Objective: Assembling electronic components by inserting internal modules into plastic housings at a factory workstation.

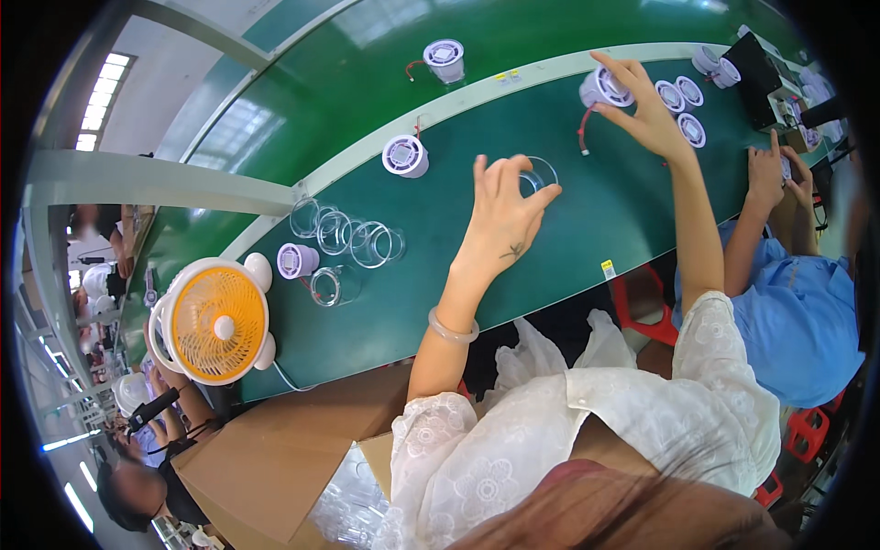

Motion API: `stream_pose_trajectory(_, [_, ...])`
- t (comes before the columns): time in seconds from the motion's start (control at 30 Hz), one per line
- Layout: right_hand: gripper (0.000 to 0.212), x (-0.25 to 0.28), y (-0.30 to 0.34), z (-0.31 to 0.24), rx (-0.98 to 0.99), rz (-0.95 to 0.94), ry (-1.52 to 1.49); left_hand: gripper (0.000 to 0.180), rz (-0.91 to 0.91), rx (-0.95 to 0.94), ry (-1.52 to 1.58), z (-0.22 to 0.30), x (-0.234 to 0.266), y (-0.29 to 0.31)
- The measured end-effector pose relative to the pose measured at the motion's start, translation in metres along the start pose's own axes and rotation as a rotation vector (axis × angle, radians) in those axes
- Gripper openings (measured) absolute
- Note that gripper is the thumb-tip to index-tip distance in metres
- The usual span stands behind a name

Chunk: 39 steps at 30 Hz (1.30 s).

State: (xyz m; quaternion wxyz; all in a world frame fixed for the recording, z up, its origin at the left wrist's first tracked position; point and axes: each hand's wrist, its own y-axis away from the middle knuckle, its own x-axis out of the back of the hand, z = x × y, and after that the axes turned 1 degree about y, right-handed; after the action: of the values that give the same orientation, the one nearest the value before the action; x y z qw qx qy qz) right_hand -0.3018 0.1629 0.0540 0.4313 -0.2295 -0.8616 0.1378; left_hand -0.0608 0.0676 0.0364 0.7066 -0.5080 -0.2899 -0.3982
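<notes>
My left hand [509,206], with a bangle on its wrist, reaches over the middle of the green table. Its thumb and fingers curl round a clear round cup [544,171], and part of the cup is hidden behind them. Farther right, my right hand [651,110] grips a white cup-shaped unit [600,90] between thumb and fingers. A red wire lead [583,133] with a small plug hangs from this unit. To the left of my left hand stands another white unit [405,157] with a slotted round top.
Several clear cups [371,245] stand at left, beside a white unit [296,261] and an orange-and-white fan [218,321]. More white units [691,130] sit at right, near a co-worker's hands [768,174]. An open cardboard box [266,449] holds clear pieces. One unit [445,60] stands beyond the pale rail.
</notes>
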Motion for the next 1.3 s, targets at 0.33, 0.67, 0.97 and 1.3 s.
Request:
stream_pose_trajectory(0.33, [0.074,-0.069,0.007,-0.049,0.203,0.124,-0.406,0.073,0.054,0.549,0.73,-0.025,-0.025,0.004])
stream_pose_trajectory(0.67, [0.058,-0.079,0.022,-0.037,-0.024,-0.039,-0.817,0.068,0.423,0.627,1.061,-0.034,-0.03,0.019])
stream_pose_trajectory(0.97, [0.052,-0.08,0.02,-0.021,-0.753,-0.37,-1.95,0.068,0.449,0.654,1.079,-0.03,-0.029,0.017])
stream_pose_trajectory(1.3, [0.027,-0.081,0.016,-0.04,-0.409,0.108,-0.941,0.033,0.293,0.444,0.44,-0.033,-0.026,0.017])
